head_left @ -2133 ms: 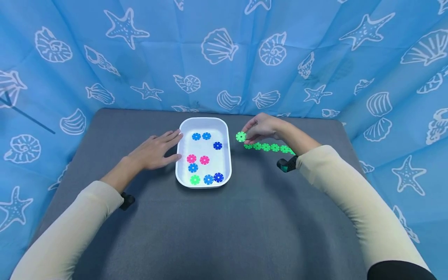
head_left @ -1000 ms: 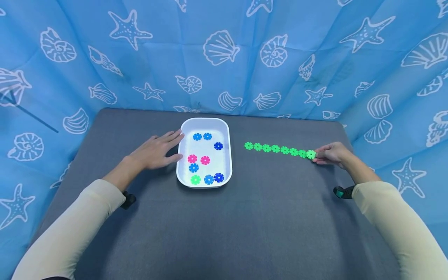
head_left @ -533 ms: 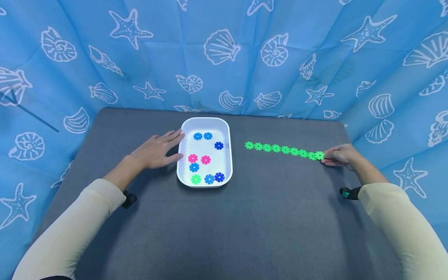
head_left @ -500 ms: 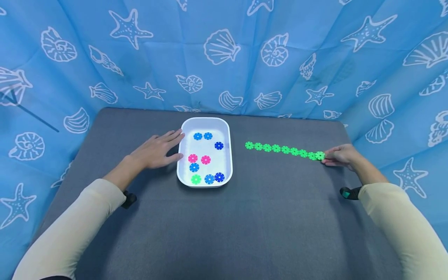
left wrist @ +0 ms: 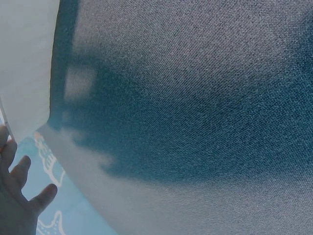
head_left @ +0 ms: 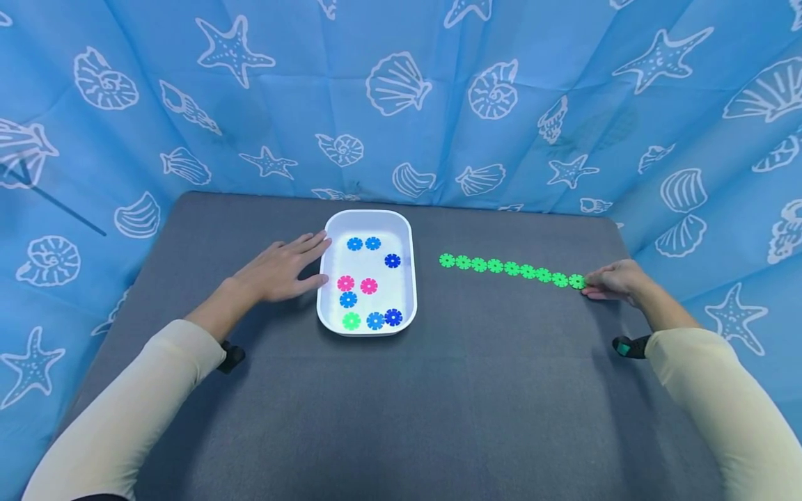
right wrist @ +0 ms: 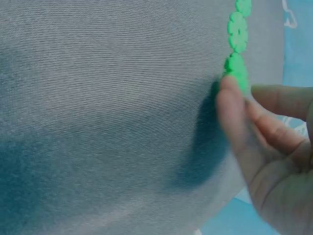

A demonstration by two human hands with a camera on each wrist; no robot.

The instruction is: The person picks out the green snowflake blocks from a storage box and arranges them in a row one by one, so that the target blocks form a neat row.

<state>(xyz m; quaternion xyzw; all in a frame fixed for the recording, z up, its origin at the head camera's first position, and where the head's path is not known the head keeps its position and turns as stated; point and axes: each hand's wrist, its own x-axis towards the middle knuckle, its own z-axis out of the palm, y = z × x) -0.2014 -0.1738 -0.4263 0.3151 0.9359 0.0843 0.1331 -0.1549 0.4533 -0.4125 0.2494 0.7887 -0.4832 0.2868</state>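
Observation:
My right hand (head_left: 617, 280) pinches the rightmost green notched disc (head_left: 576, 282) at the end of a row of green notched discs (head_left: 495, 266) on the table. In the right wrist view, the thumb lies against that disc (right wrist: 236, 68), with a fingertip close on its other side. Spread fingers of my left hand (head_left: 282, 270) rest on the left rim of a white tray (head_left: 366, 217). Inside the tray lie two pink discs (head_left: 369, 286), one green disc (head_left: 351, 321) and several blue discs (head_left: 392, 261). The left wrist view shows the left hand (left wrist: 17, 196) at its edge.
A grey cloth-covered table (head_left: 401, 417) lies beneath everything. Behind it and along its sides hangs a blue curtain (head_left: 288, 62) printed with white shells and starfish. The tray stands left of the green row, with a gap between them.
My right hand carried a green disc from beside the tray rightward along the row, then lowered it onto the table at the right end. The left hand stayed at the tray.

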